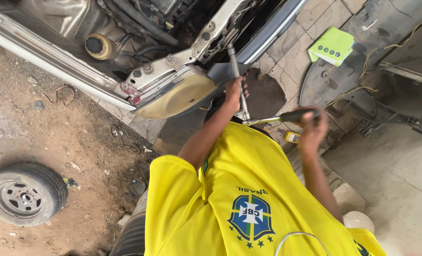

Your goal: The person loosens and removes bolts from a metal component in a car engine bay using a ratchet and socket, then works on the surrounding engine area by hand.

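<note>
A long extension bar [236,76], running up into the front of a car [173,80] by its headlamp [178,97], is gripped by the left hand [234,92], whose fingers are wrapped closed around it. The black handle of a ratchet [287,116], joined to the bar's lower end, is clasped shut in the right hand [313,128]. A wheel [23,194] lies on the dirt well apart, and a green box [333,46] on the paving.

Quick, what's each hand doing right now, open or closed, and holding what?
Left hand: closed around the long metal extension bar that runs up into the car's engine bay.
Right hand: closed on the ratchet handle.
</note>
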